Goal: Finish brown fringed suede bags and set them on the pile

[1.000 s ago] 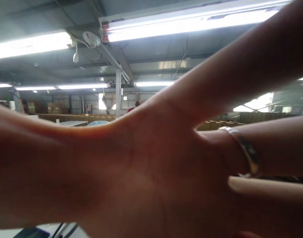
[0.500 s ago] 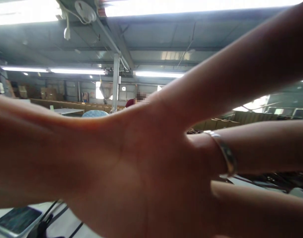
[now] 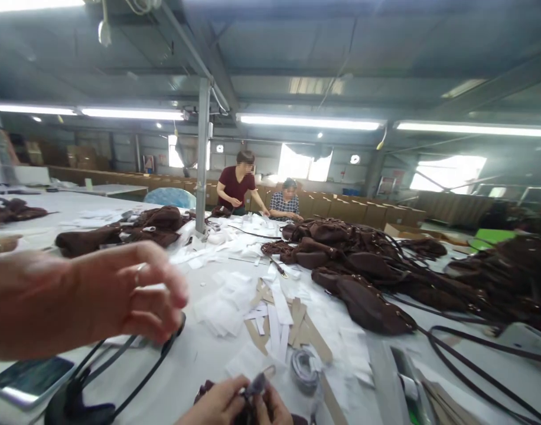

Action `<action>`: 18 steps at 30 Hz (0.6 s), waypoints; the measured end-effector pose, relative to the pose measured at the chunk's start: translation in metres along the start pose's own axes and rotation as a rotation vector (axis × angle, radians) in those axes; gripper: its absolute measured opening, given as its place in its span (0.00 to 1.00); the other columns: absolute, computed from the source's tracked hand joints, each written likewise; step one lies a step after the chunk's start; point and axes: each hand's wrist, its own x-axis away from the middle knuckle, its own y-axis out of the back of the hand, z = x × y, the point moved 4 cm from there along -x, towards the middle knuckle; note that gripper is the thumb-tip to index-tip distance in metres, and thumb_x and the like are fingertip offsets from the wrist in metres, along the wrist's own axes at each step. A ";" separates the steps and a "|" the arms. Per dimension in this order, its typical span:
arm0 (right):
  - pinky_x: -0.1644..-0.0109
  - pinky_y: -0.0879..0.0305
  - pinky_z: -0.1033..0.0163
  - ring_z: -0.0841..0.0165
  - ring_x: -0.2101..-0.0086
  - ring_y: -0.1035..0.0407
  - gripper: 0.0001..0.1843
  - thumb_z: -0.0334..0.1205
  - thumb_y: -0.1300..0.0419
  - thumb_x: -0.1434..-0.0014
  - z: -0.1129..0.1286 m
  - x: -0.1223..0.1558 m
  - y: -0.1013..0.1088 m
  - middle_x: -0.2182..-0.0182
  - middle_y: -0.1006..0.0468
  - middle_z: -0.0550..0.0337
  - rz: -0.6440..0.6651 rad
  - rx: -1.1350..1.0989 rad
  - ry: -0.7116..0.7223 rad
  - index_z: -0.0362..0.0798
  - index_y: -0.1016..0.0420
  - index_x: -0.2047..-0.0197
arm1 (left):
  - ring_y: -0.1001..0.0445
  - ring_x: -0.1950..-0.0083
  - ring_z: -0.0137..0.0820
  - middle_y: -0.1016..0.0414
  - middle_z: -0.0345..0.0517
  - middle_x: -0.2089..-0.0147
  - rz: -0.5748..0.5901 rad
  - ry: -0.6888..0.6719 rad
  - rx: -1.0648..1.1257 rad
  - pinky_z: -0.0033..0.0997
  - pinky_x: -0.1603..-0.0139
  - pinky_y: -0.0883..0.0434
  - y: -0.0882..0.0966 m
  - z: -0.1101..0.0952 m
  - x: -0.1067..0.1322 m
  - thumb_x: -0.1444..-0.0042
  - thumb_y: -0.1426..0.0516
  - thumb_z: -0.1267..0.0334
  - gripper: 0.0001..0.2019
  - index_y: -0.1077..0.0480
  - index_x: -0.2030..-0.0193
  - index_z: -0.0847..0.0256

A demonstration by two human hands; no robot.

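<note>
At the bottom centre my left hand (image 3: 224,402) and my right hand (image 3: 274,407) are close together, fingers bent round a dark brown bag (image 3: 204,391). Most of that bag is hidden by the hands and the lower edge of the view. A small greyish piece (image 3: 257,385) sticks up between my fingertips; its kind cannot be made out. Just beyond my right hand lies a coiled grey strip (image 3: 305,369). Beige and white strips (image 3: 277,316) are scattered ahead of both hands.
Another person's ringed hand (image 3: 115,289) reaches in from the left, above a phone (image 3: 33,378) and a black strap (image 3: 150,369). Dark brown bags (image 3: 363,277) are heaped to the right. Two people (image 3: 237,186) work across the white table (image 3: 164,389), beyond a metal post (image 3: 202,159).
The other person's ringed hand, spread across most of the view before, has drawn back left and its fingers have curled. My hands, the bags and the tabletop have come into sight.
</note>
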 end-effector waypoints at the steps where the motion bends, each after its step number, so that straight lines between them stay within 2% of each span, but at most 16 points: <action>1: 0.61 0.29 0.68 0.61 0.65 0.24 0.33 0.60 0.43 0.49 0.001 0.000 -0.001 0.66 0.17 0.53 0.006 -0.032 0.000 0.40 0.22 0.52 | 0.30 0.61 0.33 0.26 0.39 0.65 -0.010 -0.017 -0.012 0.28 0.59 0.36 0.002 -0.002 0.002 0.45 0.46 0.52 0.10 0.29 0.64 0.54; 4: 0.61 0.29 0.67 0.60 0.64 0.24 0.34 0.62 0.42 0.50 0.010 0.002 -0.004 0.65 0.18 0.51 0.026 -0.116 -0.024 0.40 0.22 0.54 | 0.31 0.63 0.33 0.26 0.40 0.68 -0.071 -0.048 -0.043 0.27 0.62 0.36 0.002 -0.002 0.000 0.45 0.47 0.55 0.11 0.29 0.67 0.58; 9: 0.64 0.29 0.65 0.60 0.67 0.25 0.35 0.65 0.42 0.51 0.034 0.004 -0.006 0.68 0.19 0.50 0.068 -0.189 -0.054 0.41 0.21 0.56 | 0.34 0.71 0.29 0.30 0.39 0.75 -0.170 -0.044 -0.020 0.23 0.71 0.39 -0.005 0.005 -0.009 0.47 0.46 0.56 0.12 0.30 0.69 0.64; 13: 0.66 0.30 0.65 0.61 0.69 0.26 0.34 0.65 0.41 0.52 0.051 0.008 -0.005 0.71 0.19 0.52 0.068 -0.210 -0.064 0.41 0.21 0.57 | 0.36 0.77 0.26 0.31 0.36 0.78 -0.129 0.009 -0.025 0.23 0.75 0.41 -0.007 0.006 -0.004 0.45 0.45 0.55 0.12 0.30 0.63 0.62; 15: 0.67 0.30 0.66 0.62 0.70 0.27 0.33 0.64 0.41 0.51 0.056 0.011 -0.004 0.74 0.21 0.54 0.066 -0.198 -0.068 0.41 0.21 0.58 | 0.33 0.73 0.27 0.29 0.38 0.75 -0.091 0.029 0.030 0.23 0.72 0.38 -0.004 0.005 0.003 0.44 0.45 0.54 0.12 0.30 0.62 0.61; 18: 0.70 0.32 0.69 0.66 0.74 0.29 0.28 0.60 0.42 0.46 0.057 0.014 -0.005 0.77 0.24 0.58 0.075 -0.094 -0.085 0.42 0.21 0.59 | 0.29 0.61 0.31 0.25 0.43 0.63 -0.060 0.039 0.133 0.28 0.59 0.32 0.006 0.005 0.013 0.42 0.44 0.56 0.12 0.29 0.56 0.61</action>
